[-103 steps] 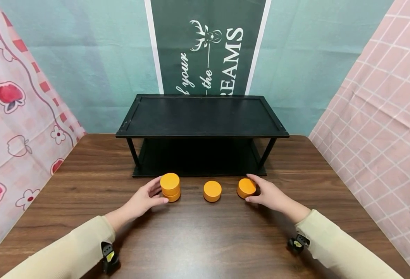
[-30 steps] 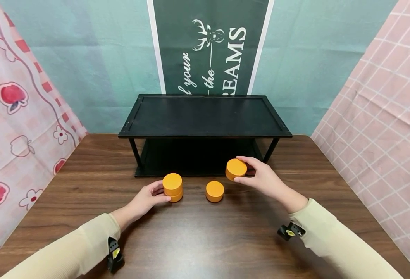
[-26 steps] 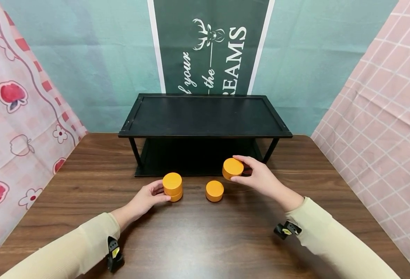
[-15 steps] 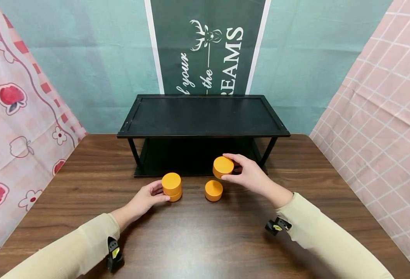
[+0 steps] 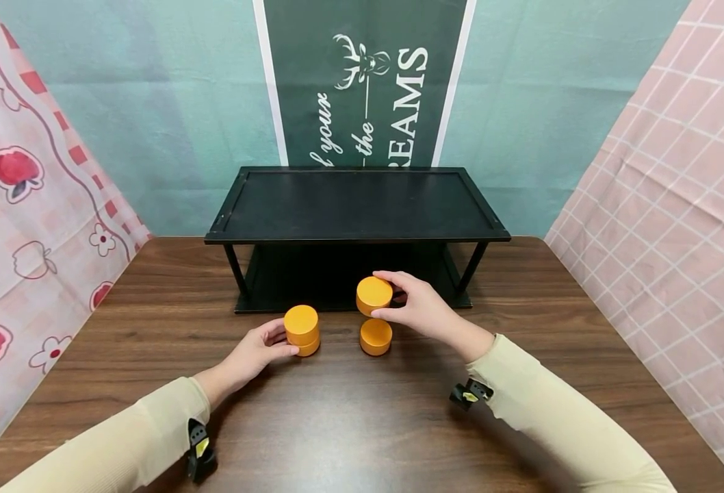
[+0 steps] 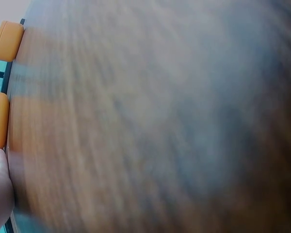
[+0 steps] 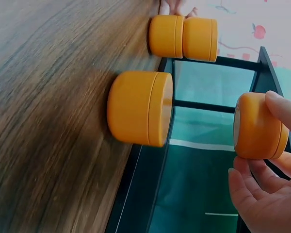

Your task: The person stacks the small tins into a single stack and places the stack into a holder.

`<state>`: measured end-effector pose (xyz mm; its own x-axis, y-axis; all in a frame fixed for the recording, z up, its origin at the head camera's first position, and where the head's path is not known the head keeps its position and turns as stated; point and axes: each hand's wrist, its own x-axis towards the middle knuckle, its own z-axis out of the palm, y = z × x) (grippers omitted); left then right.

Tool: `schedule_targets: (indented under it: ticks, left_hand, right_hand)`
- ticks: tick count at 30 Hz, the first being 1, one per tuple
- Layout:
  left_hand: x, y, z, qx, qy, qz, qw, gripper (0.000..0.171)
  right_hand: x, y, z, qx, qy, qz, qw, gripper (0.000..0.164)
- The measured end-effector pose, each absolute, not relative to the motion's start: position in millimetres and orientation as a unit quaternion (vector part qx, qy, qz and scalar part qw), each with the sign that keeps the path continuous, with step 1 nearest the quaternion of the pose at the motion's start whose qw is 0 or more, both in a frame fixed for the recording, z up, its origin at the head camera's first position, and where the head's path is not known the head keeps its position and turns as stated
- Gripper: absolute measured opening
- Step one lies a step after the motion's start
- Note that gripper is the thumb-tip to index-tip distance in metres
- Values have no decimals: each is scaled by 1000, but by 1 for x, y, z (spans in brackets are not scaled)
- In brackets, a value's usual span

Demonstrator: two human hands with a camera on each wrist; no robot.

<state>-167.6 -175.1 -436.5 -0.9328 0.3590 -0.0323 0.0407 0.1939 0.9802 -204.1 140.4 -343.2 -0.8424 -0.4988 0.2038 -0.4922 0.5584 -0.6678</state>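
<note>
Two small round orange lidded jars stand stacked on the table, the upper jar [image 5: 301, 323] on the lower jar [image 5: 308, 349]. My left hand [image 5: 252, 357] holds this stack from the left, thumb at the front and fingers behind. To its right a third orange jar [image 5: 376, 338] stands alone, its lid up, as the right wrist view shows. My right hand [image 5: 420, 309] pinches a fourth orange jar [image 7: 256, 127] between thumb and fingers. That jar is in the air over the single one, with a gap between them in the right wrist view.
Behind the jars stands a low black two-tier rack [image 5: 362, 205], its lower shelf [image 5: 331, 274] close to them. The brown wooden table [image 5: 337, 424] reaches toward me. Patterned cloths hang at the back and both sides.
My right hand has picked up the right-hand jar and carried it up and to the left, above the single jar. The left hand and its stack stay in place.
</note>
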Motion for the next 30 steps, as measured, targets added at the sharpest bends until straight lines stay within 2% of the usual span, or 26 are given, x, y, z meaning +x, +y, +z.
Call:
schedule_targets:
  ticks: [30]
  left_hand:
    - [-168, -175, -434, 128, 765, 618, 128, 61]
  right_hand:
    - [-209, 81, -350, -324, 866, -379, 33, 66]
